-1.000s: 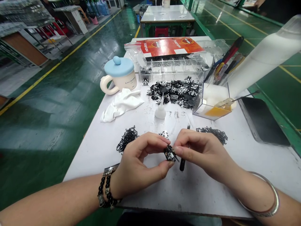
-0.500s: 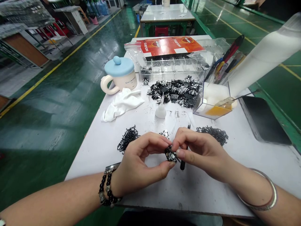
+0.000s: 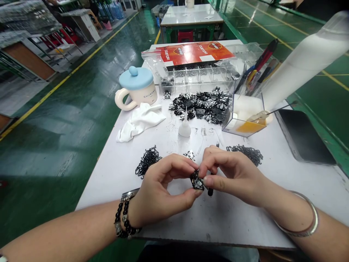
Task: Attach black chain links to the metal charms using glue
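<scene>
Both hands meet over the near middle of the white table (image 3: 169, 225). My left hand (image 3: 160, 189) pinches a small black metal part (image 3: 196, 181) between thumb and forefinger. My right hand (image 3: 231, 174) is closed on the same part from the right, and a thin black tool (image 3: 209, 191) lies under its fingers; whether they hold it I cannot tell. A small loose black part (image 3: 189, 155) lies just beyond the hands. One pile of black hooks (image 3: 147, 162) lies to the left, another (image 3: 247, 153) to the right.
Farther back lie a heap of black parts (image 3: 203, 104), a small white bottle (image 3: 184, 128), a white cloth (image 3: 140, 122), a blue-lidded mug (image 3: 137, 89), a clear compartment box (image 3: 199, 74), a clear tool holder (image 3: 245, 116) and a dark tray (image 3: 302, 138) at right.
Both hands stay pinched on the small black part and have shifted only slightly; the view has tilted a little.
</scene>
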Demonstrator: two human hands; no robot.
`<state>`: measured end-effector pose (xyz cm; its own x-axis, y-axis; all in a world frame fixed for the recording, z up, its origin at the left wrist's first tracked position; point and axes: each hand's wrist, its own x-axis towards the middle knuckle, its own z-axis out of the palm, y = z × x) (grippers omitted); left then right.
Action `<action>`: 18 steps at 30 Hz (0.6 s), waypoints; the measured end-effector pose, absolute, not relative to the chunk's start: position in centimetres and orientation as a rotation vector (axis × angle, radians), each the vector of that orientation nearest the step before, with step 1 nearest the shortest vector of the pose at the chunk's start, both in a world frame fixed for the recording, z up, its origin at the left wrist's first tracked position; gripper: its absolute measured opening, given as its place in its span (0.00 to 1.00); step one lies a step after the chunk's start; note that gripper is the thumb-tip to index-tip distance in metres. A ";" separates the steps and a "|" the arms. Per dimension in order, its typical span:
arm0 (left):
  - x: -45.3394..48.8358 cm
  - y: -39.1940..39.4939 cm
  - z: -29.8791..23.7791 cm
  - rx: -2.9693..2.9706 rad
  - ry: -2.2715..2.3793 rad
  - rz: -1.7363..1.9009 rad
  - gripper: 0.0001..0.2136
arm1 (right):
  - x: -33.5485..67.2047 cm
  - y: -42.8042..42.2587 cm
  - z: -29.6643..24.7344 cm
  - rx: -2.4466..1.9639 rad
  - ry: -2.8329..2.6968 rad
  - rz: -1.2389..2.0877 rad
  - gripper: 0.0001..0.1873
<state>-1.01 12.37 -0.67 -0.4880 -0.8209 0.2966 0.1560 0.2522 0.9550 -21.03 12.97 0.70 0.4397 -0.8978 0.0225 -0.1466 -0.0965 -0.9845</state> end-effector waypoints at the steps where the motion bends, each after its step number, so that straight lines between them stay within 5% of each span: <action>1: -1.0 12.4 -0.7 0.629 -1.640 -1.386 0.18 | -21.0 13.0 0.7 -1.554 0.945 -0.821 0.04; 18: -1.0 12.4 -0.8 0.700 -1.637 -1.356 0.17 | -20.7 13.2 0.1 -1.322 1.019 -0.822 0.08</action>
